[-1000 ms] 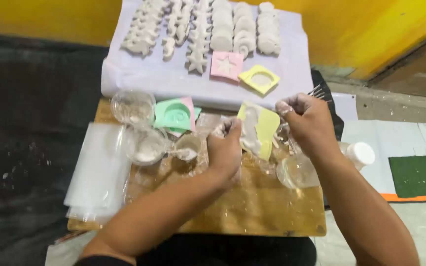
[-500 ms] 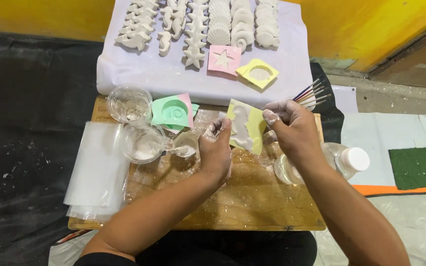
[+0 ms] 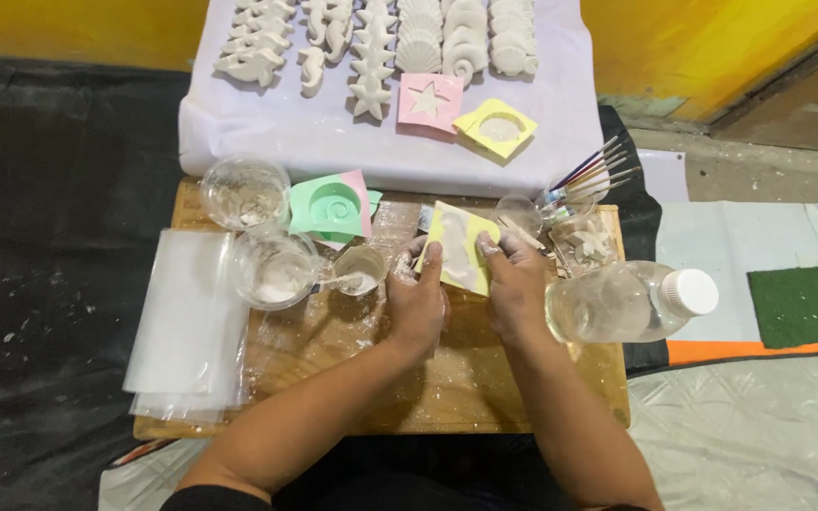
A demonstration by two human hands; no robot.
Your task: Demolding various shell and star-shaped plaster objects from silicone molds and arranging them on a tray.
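Both hands hold a yellow square mould point(image 3: 460, 244) filled with white plaster over a wooden board point(image 3: 409, 378). My left hand point(image 3: 417, 301) grips its left edge, thumb up along the side. My right hand point(image 3: 515, 284) grips its right edge. Left of the hands stand a small cup with a stick in it point(image 3: 360, 271), a clear bowl with white residue point(image 3: 274, 268) and a second clear bowl point(image 3: 244, 192). A green and pink mould point(image 3: 333, 204) lies behind them.
A clear plastic bottle with a white cap point(image 3: 629, 301) lies at the right by a clear cup point(image 3: 587, 242) and paintbrushes point(image 3: 591, 175). White plaster sea-shape casts point(image 3: 371, 47), a pink mould point(image 3: 430, 101) and a yellow mould point(image 3: 496, 128) rest on a white sheet. Plastic bags point(image 3: 186, 326) lie left.
My hands have come together on the yellow mould and now hold it by both edges. The view shifted, so the bottle lies in plain sight at the right.
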